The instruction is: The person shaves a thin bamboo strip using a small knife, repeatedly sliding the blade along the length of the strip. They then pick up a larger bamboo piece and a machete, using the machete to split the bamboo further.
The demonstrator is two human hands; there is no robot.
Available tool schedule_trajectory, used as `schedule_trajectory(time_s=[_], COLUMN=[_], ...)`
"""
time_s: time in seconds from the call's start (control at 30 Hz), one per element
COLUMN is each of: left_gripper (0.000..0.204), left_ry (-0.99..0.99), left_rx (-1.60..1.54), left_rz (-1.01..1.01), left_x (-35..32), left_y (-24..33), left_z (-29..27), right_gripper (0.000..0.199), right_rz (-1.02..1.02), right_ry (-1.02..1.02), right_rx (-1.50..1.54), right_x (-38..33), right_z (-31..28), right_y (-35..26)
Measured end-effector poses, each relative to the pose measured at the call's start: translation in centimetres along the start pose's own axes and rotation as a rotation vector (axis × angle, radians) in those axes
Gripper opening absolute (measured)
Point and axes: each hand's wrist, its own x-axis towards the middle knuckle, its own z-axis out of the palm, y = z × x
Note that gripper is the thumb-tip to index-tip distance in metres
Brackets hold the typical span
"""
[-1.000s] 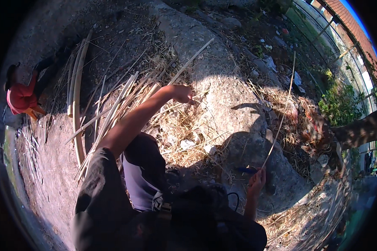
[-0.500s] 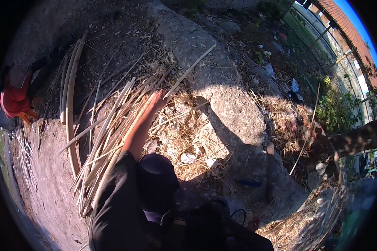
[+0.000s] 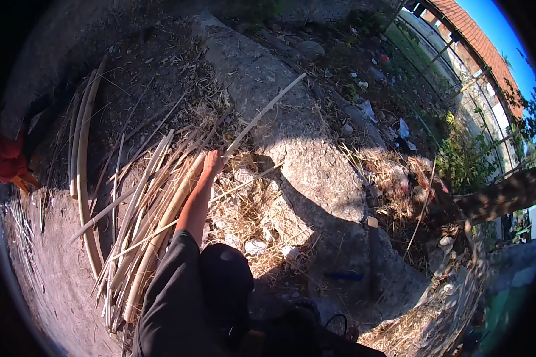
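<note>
My left hand [image 3: 213, 162] reaches forward, its fingers closed round a pale bamboo strip [image 3: 264, 112] that slants up and to the right over the concrete. Beneath my left forearm lies a loose pile of split bamboo strips [image 3: 138, 238], spread lengthwise along the ground. Low in the picture, in deep shade by my lap, a small part of my right hand [image 3: 352, 333] shows; its fingers are too dark to make out. A blue-handled tool, blurred in shadow [image 3: 344, 276], lies on the stone to the right of my knee.
A rough concrete slab [image 3: 315, 172] runs across the middle, with dry shavings [image 3: 250, 208] beside it. Longer bamboo poles [image 3: 82, 160] lie at left. A person in a red top [image 3: 9, 160] bends at the far left. A tree trunk [image 3: 500, 199] stands at right.
The view has shifted, so most of the scene sits slightly lower and farther left. My left hand still grips the bamboo strip, which now shows broader.
</note>
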Motion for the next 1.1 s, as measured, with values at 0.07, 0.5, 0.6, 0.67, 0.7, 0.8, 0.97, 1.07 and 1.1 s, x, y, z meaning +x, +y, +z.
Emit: schedule_trajectory(time_s=[0.07, 0.5, 0.6, 0.67, 0.7, 0.8, 0.97, 1.07, 1.1], left_gripper=[0.022, 0.026, 0.023, 0.018, 0.012, 0.008, 0.014, 0.012, 0.012], left_ry=[-0.02, 0.052, -0.089, -0.129, -0.143, 0.205, -0.176, -0.526, -0.553], left_rx=[0.045, -1.066, -1.423, -1.364, -1.294, -0.731, -0.787, -1.147, -1.228], left_rz=[0.014, 0.408, 0.333, 0.285, 0.22, 0.283, 0.259, -0.029, -0.037], left_x=[0.4, 4.5, 1.3, 0.2, -0.6, -0.7, -8.3, -15.1, -15.7], left_y=[-1.2, 29.8, 33.2, 33.4, 35.1, 31.0, 34.1, 40.6, 40.0], left_z=[-2.6, -35.0, -36.8, -32.6, -27.8, -23.2, -14.4, -13.2, -12.9], right_gripper=[0.02, 0.018, 0.013, 0.01, 0.008, 0.01, 0.017, 0.018, 0.017], right_rz=[-0.005, -0.057, -0.013, 0.005, -0.101, -0.344, -0.432, -0.499, -0.533], right_ry=[-0.019, -0.024, -0.404, -0.62, -0.638, -0.861, -0.853, -0.778, -0.792], right_rx=[0.018, 0.573, 0.854, 0.967, 0.856, 0.876, 0.901, 0.819, 0.835], right_x=[0.0, 2.0, 0.6, 0.5, 1.2, 2.7, 3.2, 3.8, 3.2], right_z=[0.8, 1.7, 2.4, 2.4, 0.7, 2.3, 3.0, 1.7, 1.7], right_y=[0.0, -0.6, -11.2, -18.2, -20.4, -27.5, -32.9, -34.3, -35.7])
